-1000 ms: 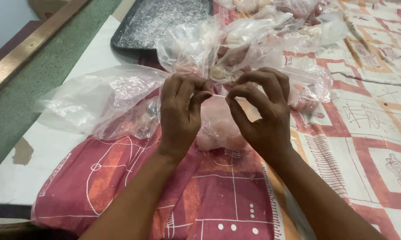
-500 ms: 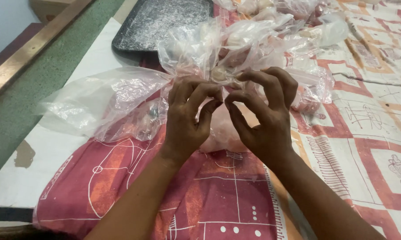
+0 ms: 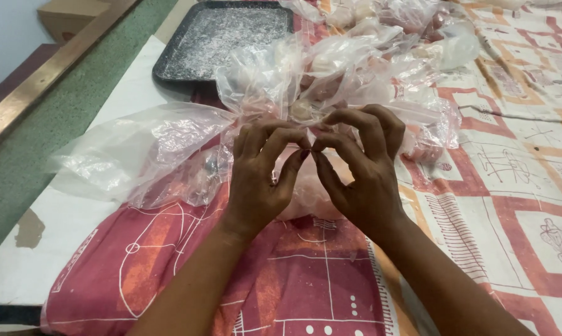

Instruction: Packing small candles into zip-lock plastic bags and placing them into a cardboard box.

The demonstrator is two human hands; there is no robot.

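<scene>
Both hands are raised over the middle of the table [image 3: 75, 211], fingertips meeting. The left hand [image 3: 262, 171] and the right hand [image 3: 355, 168] are each curled, with thumb and forefinger pinched on the gathered neck of a small clear bag [image 3: 306, 186]. That bag, holding something pale pink, lies directly beneath and partly behind the two hands, on the red-and-white patterned cloth [image 3: 480, 205]. The remaining fingers of both hands are arched loosely and hold nothing.

To the left of the left hand lies a loose clear plastic sheet [image 3: 137, 149] (crumpled, partly over the cloth edge). Beyond the hands sits a heap of filled clear bags [image 3: 349, 62], and further back on the left a dark tray [image 3: 225, 37] dusted with white powder.

Against the frame one second ago: the hands were then slightly apart with a thin strip of plastic stretched between them; they have now closed together so that the fingertips touch and the strip is no longer seen. The bag below has not visibly shifted
</scene>
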